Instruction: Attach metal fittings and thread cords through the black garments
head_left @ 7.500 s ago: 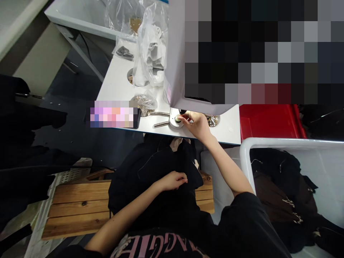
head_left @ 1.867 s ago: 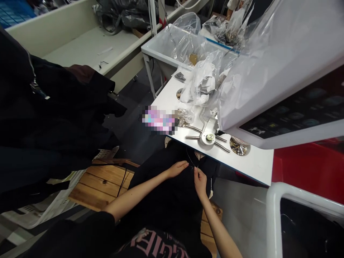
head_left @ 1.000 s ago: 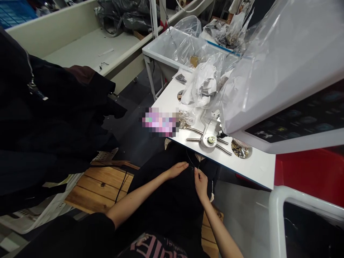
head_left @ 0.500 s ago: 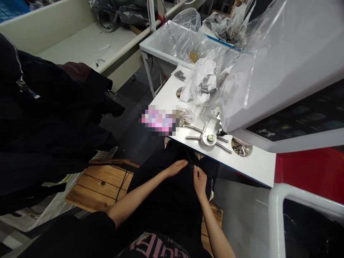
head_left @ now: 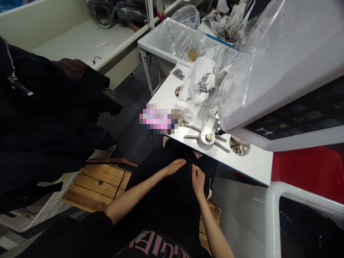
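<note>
A black garment (head_left: 172, 186) is spread over my lap, its far end reaching beneath the white machine table. Near its middle my left hand (head_left: 175, 167) has its fingers pressed together on the cloth. Close by on the right, my right hand (head_left: 198, 177) pinches the same cloth between thumb and curled fingers. A thin pale line, a cord or an edge, runs on the dark cloth just beyond my fingertips; I cannot make out which. Ahead of both hands stands a white fitting with a round knob (head_left: 209, 137) and springy metal arms.
The white table (head_left: 258, 163) has a hole holding small metal parts (head_left: 239, 146). Plastic bags (head_left: 202, 80) and a blurred pink item (head_left: 158, 120) lie on it. Dark garments (head_left: 48, 107) hang at left above a wooden bench (head_left: 94, 184). A white-railed cart (head_left: 272, 215) stands at right.
The whole view has shifted slightly left. Both hands keep almost the same place and hold on the black garment.
</note>
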Demonstrator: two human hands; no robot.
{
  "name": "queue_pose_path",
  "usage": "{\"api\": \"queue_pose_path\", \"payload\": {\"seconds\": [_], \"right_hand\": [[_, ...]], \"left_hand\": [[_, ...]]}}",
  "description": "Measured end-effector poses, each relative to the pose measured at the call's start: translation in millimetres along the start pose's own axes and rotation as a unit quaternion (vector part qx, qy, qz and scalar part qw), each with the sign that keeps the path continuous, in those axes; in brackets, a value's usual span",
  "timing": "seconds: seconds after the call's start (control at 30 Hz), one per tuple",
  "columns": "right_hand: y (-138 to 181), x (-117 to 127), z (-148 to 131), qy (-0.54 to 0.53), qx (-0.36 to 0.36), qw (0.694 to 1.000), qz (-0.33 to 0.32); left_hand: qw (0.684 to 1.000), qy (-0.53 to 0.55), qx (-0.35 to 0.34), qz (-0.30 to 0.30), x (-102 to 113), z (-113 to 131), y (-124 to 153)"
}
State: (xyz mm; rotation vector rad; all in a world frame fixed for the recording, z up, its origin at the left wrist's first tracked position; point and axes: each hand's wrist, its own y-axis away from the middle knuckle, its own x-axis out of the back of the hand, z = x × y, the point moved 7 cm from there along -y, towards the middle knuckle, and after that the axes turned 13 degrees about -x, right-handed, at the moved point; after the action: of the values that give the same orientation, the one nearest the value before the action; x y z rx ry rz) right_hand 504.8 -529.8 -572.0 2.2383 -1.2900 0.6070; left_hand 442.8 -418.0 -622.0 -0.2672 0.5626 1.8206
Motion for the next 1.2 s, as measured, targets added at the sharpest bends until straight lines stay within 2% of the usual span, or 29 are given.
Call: {"api": "queue_pose_path", "payload": {"seconds": [1.2], "right_hand": [[1.7, 2.0, -0.2, -0.013, -0.014, 1.0, -0.006]], "left_hand": [[1.0, -0.01, 0.001, -0.002, -3.4, 4.0, 1.9]]}}
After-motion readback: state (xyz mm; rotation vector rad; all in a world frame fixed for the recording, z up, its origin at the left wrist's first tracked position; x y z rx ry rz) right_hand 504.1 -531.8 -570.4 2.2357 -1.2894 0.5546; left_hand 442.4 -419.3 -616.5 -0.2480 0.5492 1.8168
